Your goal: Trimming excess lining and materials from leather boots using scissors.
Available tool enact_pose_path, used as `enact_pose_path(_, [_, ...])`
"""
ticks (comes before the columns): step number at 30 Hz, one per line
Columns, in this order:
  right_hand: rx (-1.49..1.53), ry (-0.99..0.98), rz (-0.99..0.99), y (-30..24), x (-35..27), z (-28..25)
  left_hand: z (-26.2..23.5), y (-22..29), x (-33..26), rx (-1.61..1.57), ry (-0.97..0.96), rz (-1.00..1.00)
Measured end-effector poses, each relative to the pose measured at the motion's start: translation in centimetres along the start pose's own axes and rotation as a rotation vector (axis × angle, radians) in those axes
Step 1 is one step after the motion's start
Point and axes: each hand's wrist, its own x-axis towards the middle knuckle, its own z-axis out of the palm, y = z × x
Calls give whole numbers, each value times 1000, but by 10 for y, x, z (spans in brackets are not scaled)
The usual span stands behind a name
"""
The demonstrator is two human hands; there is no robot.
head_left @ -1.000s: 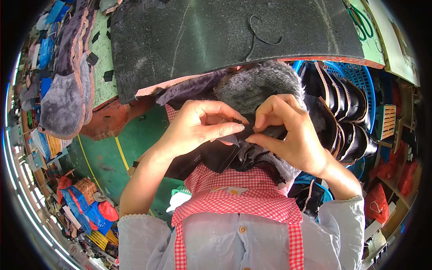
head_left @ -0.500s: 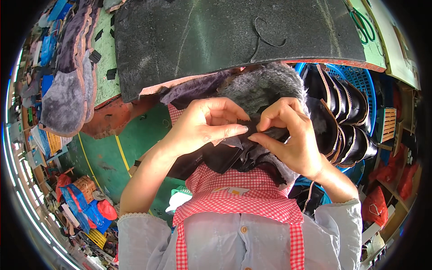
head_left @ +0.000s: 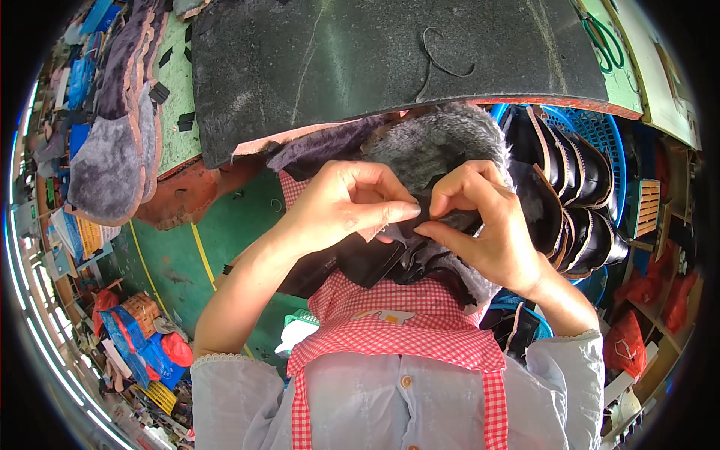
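Observation:
In front of my apron, both hands pinch a small dark piece (head_left: 422, 205) of leather-like material. My left hand (head_left: 341, 202) has its thumb and forefinger pressed together at the piece's left edge. Closed at the other edge is my right hand (head_left: 484, 225), thumb below and forefinger above, partly hiding the piece. Black leather (head_left: 367, 259) lies beneath them over the red checked apron (head_left: 397, 292). Grey fur (head_left: 450, 135) rises just beyond the fingers, and darker purplish fur (head_left: 322, 148) shows to its left. How these pieces join is hidden.
Ahead is a worktable with a dark mat (head_left: 300, 60), a thin curled strip (head_left: 429, 64) and green-handled scissors (head_left: 602, 41). Grey fur pieces (head_left: 105, 176) hang over its left edge. A blue basket (head_left: 619, 142) of black shoe uppers (head_left: 592, 169) stands at right.
My left thumb and forefinger have closed together and shifted slightly right, toward the right hand. The right hand keeps its pinch almost in place.

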Motion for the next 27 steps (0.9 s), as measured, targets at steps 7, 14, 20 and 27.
enact_pose_path(7, [-302, 34, -362, 4, -1, 2, 0, -4, 11, -105, -77, 10])
enact_pose_path(14, [-400, 110, -486, 6, -19, 31, 8, -4, 13, -74, 95, 51])
enact_pose_path(20, [-426, 254, -507, 9, -7, 11, 1, 27, 10, 454, 8, 280])
enact_pose_path(27, [-301, 535, -375, -40, 2, -50, 9, 103, -15, 432, 144, 427])
